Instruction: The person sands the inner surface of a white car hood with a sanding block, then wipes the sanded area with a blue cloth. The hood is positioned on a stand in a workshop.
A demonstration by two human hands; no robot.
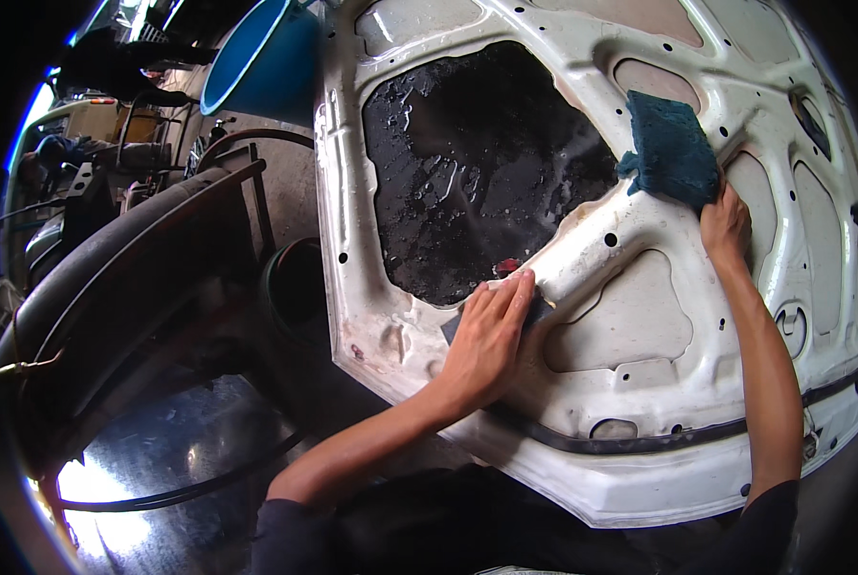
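Note:
In front of me lies a white car hood (592, 235) with its ribbed inner side up. My left hand (488, 337) presses a dark grey sheet, which looks like sandpaper (542, 309), onto a rib near the lower edge of a large opening; its fingers lie close together over the sheet. Farther right, my right hand (728, 225) grips the near end of a thick teal sponge (673, 149) that rests on the ribs. Its fingertips are partly hidden by the sponge. The black pad (477, 163) inside the large opening looks wet and speckled, with a small red spot by my left fingers.
A blue plastic basin (256, 62) stands beyond the hood's left edge. To the left are a dark curved panel (113, 249), a hose (184, 494) and a shiny sheet surface (199, 450). A person (113, 67) in dark clothes is at the far left.

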